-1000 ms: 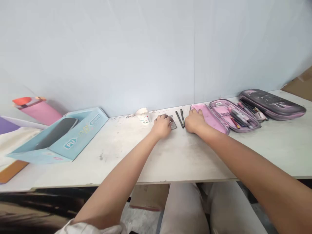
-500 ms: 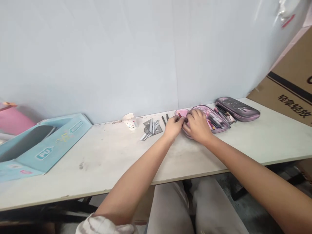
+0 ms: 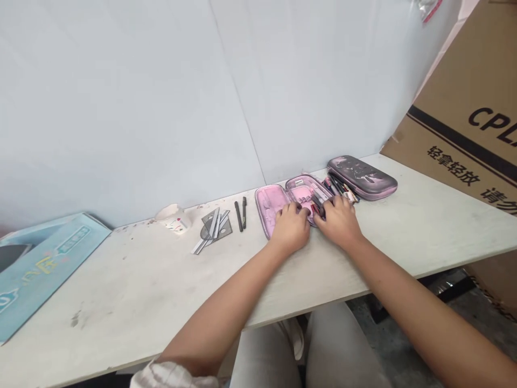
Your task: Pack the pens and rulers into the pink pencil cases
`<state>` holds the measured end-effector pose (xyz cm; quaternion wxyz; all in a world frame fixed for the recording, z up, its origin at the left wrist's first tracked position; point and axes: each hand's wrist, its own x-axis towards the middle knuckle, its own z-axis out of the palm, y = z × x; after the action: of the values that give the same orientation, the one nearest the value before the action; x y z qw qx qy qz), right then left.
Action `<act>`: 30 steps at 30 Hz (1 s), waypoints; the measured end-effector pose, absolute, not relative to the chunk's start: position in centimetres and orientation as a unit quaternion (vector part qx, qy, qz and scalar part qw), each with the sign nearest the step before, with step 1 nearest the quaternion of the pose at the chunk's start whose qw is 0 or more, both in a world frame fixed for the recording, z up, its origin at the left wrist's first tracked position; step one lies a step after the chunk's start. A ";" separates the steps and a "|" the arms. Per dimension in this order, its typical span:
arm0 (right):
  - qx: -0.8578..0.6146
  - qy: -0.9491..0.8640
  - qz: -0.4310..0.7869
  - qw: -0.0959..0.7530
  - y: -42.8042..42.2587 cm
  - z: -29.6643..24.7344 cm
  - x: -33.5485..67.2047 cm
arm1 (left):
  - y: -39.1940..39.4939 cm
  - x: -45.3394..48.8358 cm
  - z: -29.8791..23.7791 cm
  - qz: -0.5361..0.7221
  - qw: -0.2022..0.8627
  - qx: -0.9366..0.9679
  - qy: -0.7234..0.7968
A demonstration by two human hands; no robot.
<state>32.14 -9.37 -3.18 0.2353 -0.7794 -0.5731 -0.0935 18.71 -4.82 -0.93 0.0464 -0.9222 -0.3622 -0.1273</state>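
An open pink pencil case [image 3: 267, 206] lies at the back of the table, its dark lid [image 3: 362, 178] folded out to the right. Pens and other small items fill its middle compartment [image 3: 301, 189]. My left hand [image 3: 291, 230] rests on the edge between the pink flap and that compartment, fingers curled. My right hand [image 3: 341, 218] lies beside it over the compartment's front, fingers bent down among the pens. What either hand's fingers hold is hidden. Two dark pens [image 3: 241, 213] lie loose on the table left of the case.
Several grey rulers and set squares [image 3: 212, 229] lie left of the pens, with a tipped paper cup [image 3: 172, 218] beyond them. A light blue box [image 3: 38, 264] sits at far left. A large cardboard carton [image 3: 464, 118] stands at right. The wall runs close behind the table [image 3: 161, 291].
The view has swung to the right. My left hand left the rulers and moved to the pencil case. My right hand shifted from the pink flap to the pen compartment.
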 end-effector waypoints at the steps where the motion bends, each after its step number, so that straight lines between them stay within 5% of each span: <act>1: -0.778 -0.576 -0.088 0.235 -9.4 -3.1 32.0 | -4.8 18.6 -0.9 -0.124 0.051 -0.923 -0.362; 13: -0.767 -0.596 -0.090 0.220 -10.6 -1.7 30.2 | -6.2 13.6 0.5 -0.169 -0.016 -0.910 -0.379; 30: -0.650 -0.742 -0.133 0.096 -1.2 0.0 13.3 | -3.6 -2.4 -1.7 -0.279 -0.057 -0.818 -0.499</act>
<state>13.33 -1.20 -0.01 0.0961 -0.6501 -0.7419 -0.1332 -2.43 -3.62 -1.71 -0.0566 -0.8183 -0.4995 -0.2787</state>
